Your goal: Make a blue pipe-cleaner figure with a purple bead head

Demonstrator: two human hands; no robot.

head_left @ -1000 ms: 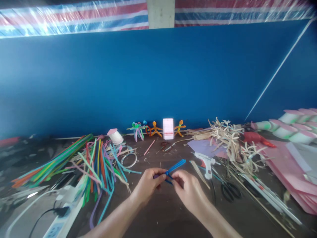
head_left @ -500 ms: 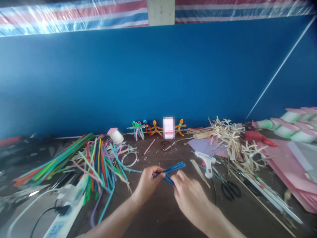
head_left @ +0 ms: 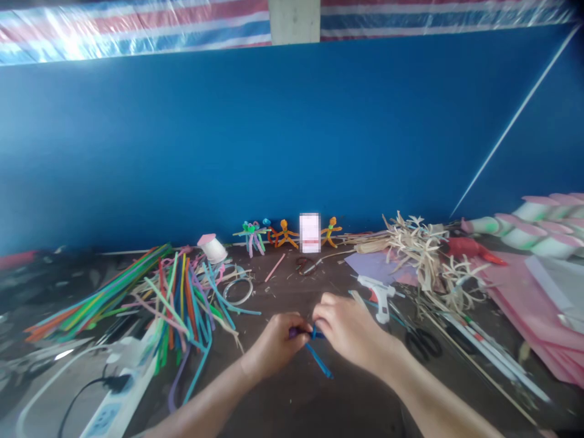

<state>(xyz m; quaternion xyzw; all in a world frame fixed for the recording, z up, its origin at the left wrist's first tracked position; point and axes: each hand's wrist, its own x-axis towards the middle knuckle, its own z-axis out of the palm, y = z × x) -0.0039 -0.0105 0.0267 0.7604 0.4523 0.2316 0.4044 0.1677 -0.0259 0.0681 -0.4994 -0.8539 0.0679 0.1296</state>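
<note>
Close together over the dark table, both hands work on one piece made of blue and purple pipe cleaners [head_left: 320, 361]. My left hand [head_left: 279, 340] pinches its purple end. My right hand [head_left: 340, 322] has its fingers closed at the blue part, right beside the left fingertips. A doubled blue length slants down toward me from between the hands. My fingers cover the crossing of the strands. At the table's back stand orange pipe-cleaner figures [head_left: 284, 234] and a green and purple one [head_left: 252, 238].
Left lie many coloured pipe cleaners [head_left: 182, 304], a roll of wire [head_left: 238, 292] and a power strip [head_left: 114, 395]. Right are a white glue gun [head_left: 381, 295], black scissors [head_left: 424, 344], dried straw strips [head_left: 415, 249] and pink sheets [head_left: 524, 310]. A blue panel [head_left: 292, 140] stands behind.
The blue strands pointed up and right; now a doubled length points down toward me. My right hand has moved up, its fingers closer to the left ones.
</note>
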